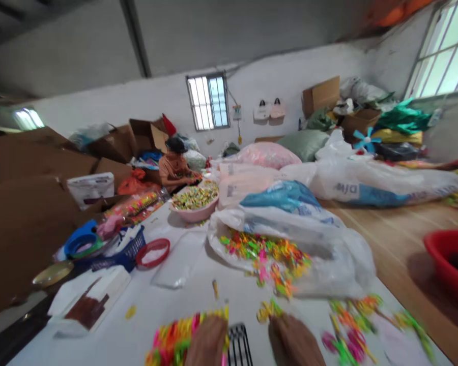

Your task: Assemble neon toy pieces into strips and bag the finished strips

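At the lower edge, my left hand [208, 341] lies over a row of small bright plastic pieces [173, 335] in yellow, pink, orange and green. Its fingers are blurred, so their grip does not show. Beside it a black slotted rack [240, 345] sticks out, bare at this end. My right hand [295, 339] is closed, with its fingertips at a small yellow-green plastic piece [269, 310]. More loose pieces [351, 330] are scattered to its right. Ahead, an open white plastic bag [336, 269] spills similar coloured pieces [267, 254] onto the white table [137, 335].
A pink basin [194, 213] heaped with pieces stands farther back, near a seated person [175, 165]. To the left are a red ring-shaped item [152, 253], a blue basket [132, 249] and a white box [89, 300]. A red basin [450, 254] sits at right.
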Action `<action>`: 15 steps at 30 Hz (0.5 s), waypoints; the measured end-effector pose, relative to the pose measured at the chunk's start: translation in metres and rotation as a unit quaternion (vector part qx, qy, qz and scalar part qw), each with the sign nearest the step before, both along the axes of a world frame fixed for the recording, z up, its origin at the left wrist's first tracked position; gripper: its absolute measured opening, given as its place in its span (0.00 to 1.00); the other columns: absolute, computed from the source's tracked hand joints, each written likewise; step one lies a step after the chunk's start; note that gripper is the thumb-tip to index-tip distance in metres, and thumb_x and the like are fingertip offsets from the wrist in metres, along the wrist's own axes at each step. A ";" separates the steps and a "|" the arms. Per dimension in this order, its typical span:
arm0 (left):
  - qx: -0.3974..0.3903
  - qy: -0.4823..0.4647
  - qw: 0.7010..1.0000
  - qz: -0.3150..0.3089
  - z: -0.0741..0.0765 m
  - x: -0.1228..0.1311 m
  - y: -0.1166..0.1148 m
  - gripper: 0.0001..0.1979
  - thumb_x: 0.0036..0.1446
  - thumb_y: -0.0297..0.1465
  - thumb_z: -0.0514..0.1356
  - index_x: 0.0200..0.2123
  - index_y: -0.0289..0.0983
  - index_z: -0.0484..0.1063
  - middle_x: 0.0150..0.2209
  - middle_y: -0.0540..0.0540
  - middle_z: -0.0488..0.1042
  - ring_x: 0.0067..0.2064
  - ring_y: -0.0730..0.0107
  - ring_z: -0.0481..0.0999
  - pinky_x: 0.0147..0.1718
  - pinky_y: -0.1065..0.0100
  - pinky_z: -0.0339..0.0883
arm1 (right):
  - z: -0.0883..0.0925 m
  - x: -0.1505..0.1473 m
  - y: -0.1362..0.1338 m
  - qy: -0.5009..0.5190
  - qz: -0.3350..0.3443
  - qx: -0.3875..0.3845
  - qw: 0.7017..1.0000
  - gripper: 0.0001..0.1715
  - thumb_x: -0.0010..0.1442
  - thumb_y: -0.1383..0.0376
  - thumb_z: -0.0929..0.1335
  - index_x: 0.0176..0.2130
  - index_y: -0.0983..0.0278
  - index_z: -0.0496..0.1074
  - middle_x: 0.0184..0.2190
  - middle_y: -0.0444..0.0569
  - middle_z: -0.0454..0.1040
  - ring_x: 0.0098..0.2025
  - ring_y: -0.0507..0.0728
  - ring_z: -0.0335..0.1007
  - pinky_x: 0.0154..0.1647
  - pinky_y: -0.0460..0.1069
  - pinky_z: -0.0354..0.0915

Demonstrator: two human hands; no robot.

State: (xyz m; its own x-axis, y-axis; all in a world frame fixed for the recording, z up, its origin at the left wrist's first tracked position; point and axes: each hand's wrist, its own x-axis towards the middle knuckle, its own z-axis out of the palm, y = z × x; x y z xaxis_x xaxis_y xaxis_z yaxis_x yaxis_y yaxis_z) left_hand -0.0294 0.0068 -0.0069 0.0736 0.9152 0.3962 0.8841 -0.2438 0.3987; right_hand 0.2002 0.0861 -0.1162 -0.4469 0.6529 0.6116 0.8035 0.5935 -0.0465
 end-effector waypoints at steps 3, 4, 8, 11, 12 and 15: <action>0.032 0.066 0.997 0.030 0.007 0.008 0.006 0.13 0.59 0.26 0.48 0.25 0.37 0.67 0.25 0.47 0.70 0.30 0.68 0.71 0.30 0.66 0.67 | 0.051 -0.009 -0.015 -0.041 -0.107 -0.216 0.970 0.06 0.56 0.66 0.64 0.35 0.63 0.69 0.31 0.52 0.73 0.34 0.58 0.70 0.33 0.49 0.60; 0.015 0.062 0.997 0.035 0.009 0.010 0.008 0.12 0.58 0.25 0.48 0.25 0.36 0.68 0.25 0.46 0.70 0.30 0.66 0.71 0.31 0.65 0.67 | 0.064 -0.013 -0.014 -0.043 -0.127 -0.266 0.955 0.08 0.57 0.64 0.63 0.37 0.64 0.68 0.34 0.53 0.73 0.36 0.59 0.70 0.34 0.49 0.60; -0.042 0.032 0.998 0.043 0.012 0.011 0.012 0.12 0.57 0.24 0.48 0.37 0.35 0.70 0.36 0.43 0.70 0.38 0.65 0.71 0.40 0.64 0.65 | 0.090 -0.021 -0.005 -0.003 -0.140 -0.395 0.908 0.13 0.59 0.59 0.61 0.37 0.65 0.69 0.33 0.52 0.74 0.35 0.56 0.69 0.32 0.47 0.57; -0.037 0.031 0.998 0.048 0.016 0.011 0.009 0.12 0.57 0.25 0.48 0.39 0.36 0.70 0.38 0.44 0.69 0.38 0.67 0.71 0.40 0.67 0.65 | 0.095 -0.022 -0.016 0.112 -0.066 -0.434 0.891 0.10 0.56 0.60 0.64 0.34 0.64 0.69 0.29 0.46 0.73 0.30 0.52 0.67 0.30 0.44 0.56; -0.032 0.031 0.998 0.048 0.017 0.011 0.009 0.12 0.57 0.25 0.48 0.38 0.35 0.71 0.37 0.44 0.69 0.38 0.67 0.71 0.40 0.67 0.65 | 0.094 -0.024 -0.022 0.155 -0.036 -0.443 0.882 0.09 0.55 0.61 0.64 0.34 0.64 0.69 0.27 0.45 0.72 0.28 0.51 0.66 0.29 0.44 0.56; -0.028 0.034 0.998 0.049 0.020 0.014 0.009 0.12 0.57 0.25 0.48 0.38 0.34 0.71 0.37 0.44 0.69 0.39 0.67 0.71 0.42 0.67 0.65 | 0.085 -0.032 -0.044 0.237 0.046 -0.471 0.848 0.08 0.54 0.63 0.64 0.34 0.64 0.69 0.25 0.42 0.70 0.25 0.49 0.63 0.27 0.43 0.55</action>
State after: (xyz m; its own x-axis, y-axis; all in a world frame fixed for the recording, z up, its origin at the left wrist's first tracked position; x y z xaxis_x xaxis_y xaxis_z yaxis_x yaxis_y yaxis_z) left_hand -0.0155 0.0159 0.0129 0.0077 0.9402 0.3405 0.9283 -0.1333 0.3470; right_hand 0.1678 0.0422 -0.0313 -0.3723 0.9273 -0.0376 0.5151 0.1728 -0.8396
